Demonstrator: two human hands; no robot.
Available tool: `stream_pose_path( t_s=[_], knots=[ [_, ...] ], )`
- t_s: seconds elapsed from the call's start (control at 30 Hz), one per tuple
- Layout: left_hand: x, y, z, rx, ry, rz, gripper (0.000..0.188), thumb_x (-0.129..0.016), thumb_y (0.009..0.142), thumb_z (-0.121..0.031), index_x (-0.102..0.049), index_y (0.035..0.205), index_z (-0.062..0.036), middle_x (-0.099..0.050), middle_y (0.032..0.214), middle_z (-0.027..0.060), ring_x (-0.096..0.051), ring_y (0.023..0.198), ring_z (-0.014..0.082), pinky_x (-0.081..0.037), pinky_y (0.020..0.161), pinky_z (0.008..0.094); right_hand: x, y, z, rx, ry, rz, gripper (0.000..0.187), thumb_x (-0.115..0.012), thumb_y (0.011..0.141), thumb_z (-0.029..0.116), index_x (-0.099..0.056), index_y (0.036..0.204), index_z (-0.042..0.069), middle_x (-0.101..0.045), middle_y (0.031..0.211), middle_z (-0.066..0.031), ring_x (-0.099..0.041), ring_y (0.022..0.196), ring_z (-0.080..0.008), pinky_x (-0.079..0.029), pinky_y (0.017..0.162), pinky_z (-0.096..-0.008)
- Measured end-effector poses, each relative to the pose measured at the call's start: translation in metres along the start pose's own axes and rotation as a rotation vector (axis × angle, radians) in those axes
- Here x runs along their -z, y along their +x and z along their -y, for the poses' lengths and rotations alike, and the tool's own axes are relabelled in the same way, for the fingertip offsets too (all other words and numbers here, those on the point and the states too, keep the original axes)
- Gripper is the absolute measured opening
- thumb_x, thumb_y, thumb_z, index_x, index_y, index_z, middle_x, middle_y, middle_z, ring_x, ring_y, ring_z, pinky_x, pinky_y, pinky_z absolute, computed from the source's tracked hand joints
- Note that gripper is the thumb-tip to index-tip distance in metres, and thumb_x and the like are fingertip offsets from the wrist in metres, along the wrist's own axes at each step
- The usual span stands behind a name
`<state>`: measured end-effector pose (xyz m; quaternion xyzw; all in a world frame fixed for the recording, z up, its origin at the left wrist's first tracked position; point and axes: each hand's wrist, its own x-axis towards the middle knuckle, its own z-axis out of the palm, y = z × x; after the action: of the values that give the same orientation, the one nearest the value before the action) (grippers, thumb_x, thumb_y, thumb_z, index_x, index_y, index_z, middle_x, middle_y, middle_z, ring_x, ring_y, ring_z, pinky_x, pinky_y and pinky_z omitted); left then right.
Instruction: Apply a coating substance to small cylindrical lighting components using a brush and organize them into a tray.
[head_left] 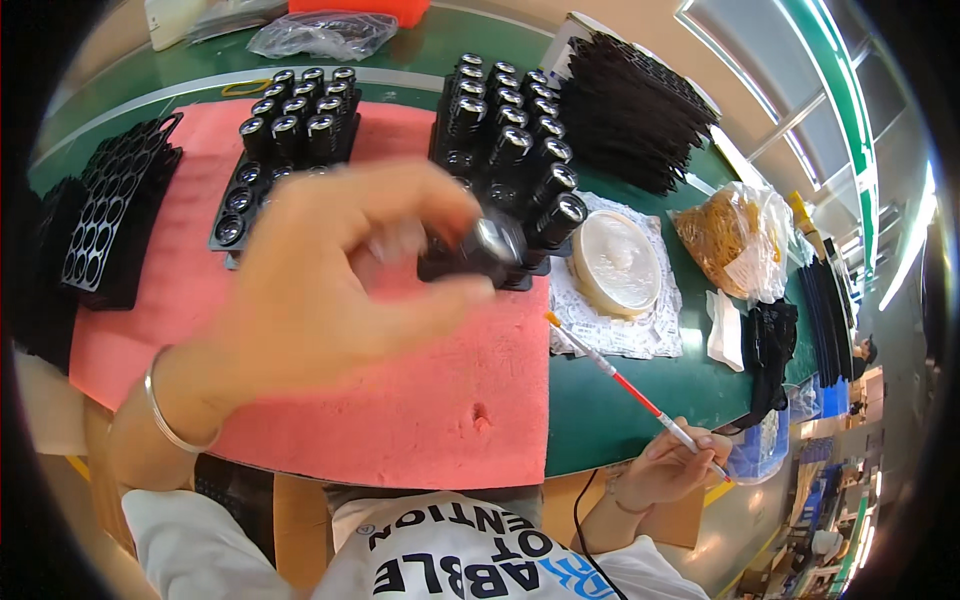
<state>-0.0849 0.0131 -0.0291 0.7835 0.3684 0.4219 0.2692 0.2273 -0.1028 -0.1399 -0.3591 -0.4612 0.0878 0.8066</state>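
Note:
My left hand (310,270), smeared by motion, is raised over the pink mat (400,400). Its thumb and fingers curl around a black cylinder (490,243) with a shiny top, which is blurred as well. Just beyond it, a black tray at the right holds several upright black cylinders (511,147) with glossy ends. A second black tray (225,210), partly hidden by my left hand, carries similar cylinders at the back and vacant-looking round sockets in front. Low on the right, my right hand (682,463) grips a thin paintbrush (640,397) with orange bristles, its tip pointing up and left.
Stacked black trays with round holes (105,220) stand at the left. A round, pale lidded tub (618,262) sits on printed paper (655,335). Behind lie a pile of black strips (635,110) and a clear bag of yellowish material (735,240). A blue bin (762,450) stands beyond the table edge.

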Motion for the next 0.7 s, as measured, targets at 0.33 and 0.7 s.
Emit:
stream_pose_path(
  t_s=[0.33, 0.7],
  knots=[
    [0.061, 0.016, 0.041, 0.153, 0.649, -0.266, 0.025, -0.069, 0.070, -0.018, -0.059, 0.084, 0.0012, -0.060, 0.073, 0.0090, -0.056, 0.066, 0.0199, -0.046, 0.067, 0.0294, -0.001, -0.002, 0.002, -0.025, 0.040, -0.052, 0.026, -0.052, 0.091, 0.029, -0.040, 0.081, 0.008, -0.045, 0.061, -0.0006, -0.033, 0.050, -0.0067, -0.026, 0.047, -0.0179],
    [0.056, 0.016, 0.066, 0.293, 0.613, -0.146, 0.027, -0.071, 0.069, -0.015, -0.059, 0.083, 0.0042, -0.061, 0.076, 0.0126, -0.061, 0.075, 0.0220, -0.046, 0.071, 0.0313, -0.011, 0.002, 0.002, 0.040, -0.072, 0.005, 0.025, -0.049, 0.092, 0.029, -0.042, 0.083, 0.007, -0.042, 0.053, -0.0018, -0.029, 0.042, -0.0070, -0.024, 0.042, -0.0190]
  ],
)
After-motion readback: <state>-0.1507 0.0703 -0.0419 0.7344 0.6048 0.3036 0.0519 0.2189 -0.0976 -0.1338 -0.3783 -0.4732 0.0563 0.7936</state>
